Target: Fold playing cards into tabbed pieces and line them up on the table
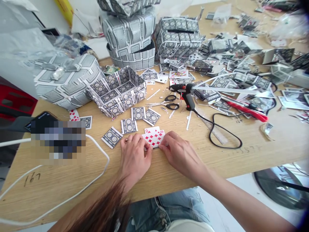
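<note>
Near the table's front edge, my left hand and my right hand pinch the two sides of some playing cards. Red diamonds and a 9 face up; at least two cards seem to overlap. Both thumbs press at the lower edge, and the fingertips partly cover the cards' sides. Left of my hands lies a folded card piece with a dark patterned back. Several like it sit just beyond, among them one card piece and another card piece.
An open woven card box stands behind the pieces. Scissors and a glue gun with a black cord lie to its right. Stacked card boxes rise at the back. Loose cards cover the right side. A white cable loops at left.
</note>
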`<state>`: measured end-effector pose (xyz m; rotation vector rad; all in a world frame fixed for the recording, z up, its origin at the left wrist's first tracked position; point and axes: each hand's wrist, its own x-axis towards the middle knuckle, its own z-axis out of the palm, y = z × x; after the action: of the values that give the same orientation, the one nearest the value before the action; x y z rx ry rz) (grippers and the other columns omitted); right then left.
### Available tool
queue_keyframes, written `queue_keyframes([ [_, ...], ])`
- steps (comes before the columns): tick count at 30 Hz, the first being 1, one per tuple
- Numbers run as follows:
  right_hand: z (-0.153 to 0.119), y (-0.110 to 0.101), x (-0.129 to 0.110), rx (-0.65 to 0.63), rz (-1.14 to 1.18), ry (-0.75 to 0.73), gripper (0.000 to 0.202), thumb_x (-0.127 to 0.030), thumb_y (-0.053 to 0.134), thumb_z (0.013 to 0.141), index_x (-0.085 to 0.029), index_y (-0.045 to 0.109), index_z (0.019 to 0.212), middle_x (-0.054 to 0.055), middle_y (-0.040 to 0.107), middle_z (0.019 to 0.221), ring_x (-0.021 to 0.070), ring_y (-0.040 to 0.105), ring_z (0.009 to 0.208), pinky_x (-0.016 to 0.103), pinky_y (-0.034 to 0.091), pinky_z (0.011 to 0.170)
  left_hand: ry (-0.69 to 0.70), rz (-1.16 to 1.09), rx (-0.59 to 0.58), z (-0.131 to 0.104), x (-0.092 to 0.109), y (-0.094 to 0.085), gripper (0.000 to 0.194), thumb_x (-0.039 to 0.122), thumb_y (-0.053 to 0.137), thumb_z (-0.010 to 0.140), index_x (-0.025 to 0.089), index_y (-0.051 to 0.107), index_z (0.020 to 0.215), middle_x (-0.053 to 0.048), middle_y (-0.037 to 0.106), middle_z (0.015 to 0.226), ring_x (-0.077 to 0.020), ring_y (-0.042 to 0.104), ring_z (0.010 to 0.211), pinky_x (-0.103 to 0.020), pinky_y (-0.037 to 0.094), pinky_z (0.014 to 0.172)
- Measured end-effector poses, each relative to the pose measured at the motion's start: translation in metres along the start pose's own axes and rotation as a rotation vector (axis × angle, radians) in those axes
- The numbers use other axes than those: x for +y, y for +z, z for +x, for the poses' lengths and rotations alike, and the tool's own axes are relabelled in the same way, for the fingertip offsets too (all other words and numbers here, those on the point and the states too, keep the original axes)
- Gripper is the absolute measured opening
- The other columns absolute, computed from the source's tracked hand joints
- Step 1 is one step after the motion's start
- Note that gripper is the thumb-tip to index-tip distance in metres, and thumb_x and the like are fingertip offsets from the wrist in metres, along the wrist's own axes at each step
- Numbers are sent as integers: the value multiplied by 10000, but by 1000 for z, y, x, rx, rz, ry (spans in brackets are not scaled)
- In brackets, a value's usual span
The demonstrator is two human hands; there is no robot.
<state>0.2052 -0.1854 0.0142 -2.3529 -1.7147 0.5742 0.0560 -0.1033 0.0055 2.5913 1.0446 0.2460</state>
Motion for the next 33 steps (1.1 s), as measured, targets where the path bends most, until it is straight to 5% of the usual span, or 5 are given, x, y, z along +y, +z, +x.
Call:
queue_keyframes([
  [9, -5, 8, 13, 55, 63, -250, 121, -208, 418, 968, -188, 533, 938, 44, 556, 962, 137, 560, 704, 242, 392, 598, 165, -23, 76, -7, -8, 14, 140, 199, 463, 923, 175, 586, 861, -74, 621, 1019, -237, 503, 931, -403, 393, 829],
  [13, -1, 9, 19, 31, 129, -314, 89, -215, 459, 957, -180, 540, 949, 44, 558, 924, 169, 575, 804, 256, 430, 661, 95, -91, 58, -4, -10, 15, 130, 203, 489, 908, 170, 586, 829, -88, 560, 1012, -237, 490, 932, -395, 424, 835],
  [22, 7, 6, 11, 1, 210, -151, 157, -220, 470, 956, -176, 546, 826, 35, 575, 886, 140, 576, 715, 240, 398, 619, -30, 111, 40, -2, 7, 12, 107, 212, 492, 897, 170, 579, 850, -97, 608, 1046, -279, 513, 931, -436, 397, 768],
  [33, -1, 16, -6, -45, 35, -6, 167, -164, 386, 963, -203, 518, 870, 24, 564, 866, 131, 545, 563, 260, 271, 469, 14, 347, 74, 1, 18, 12, 104, 165, 494, 886, 138, 594, 899, -113, 647, 990, -266, 541, 852, -391, 371, 685],
])
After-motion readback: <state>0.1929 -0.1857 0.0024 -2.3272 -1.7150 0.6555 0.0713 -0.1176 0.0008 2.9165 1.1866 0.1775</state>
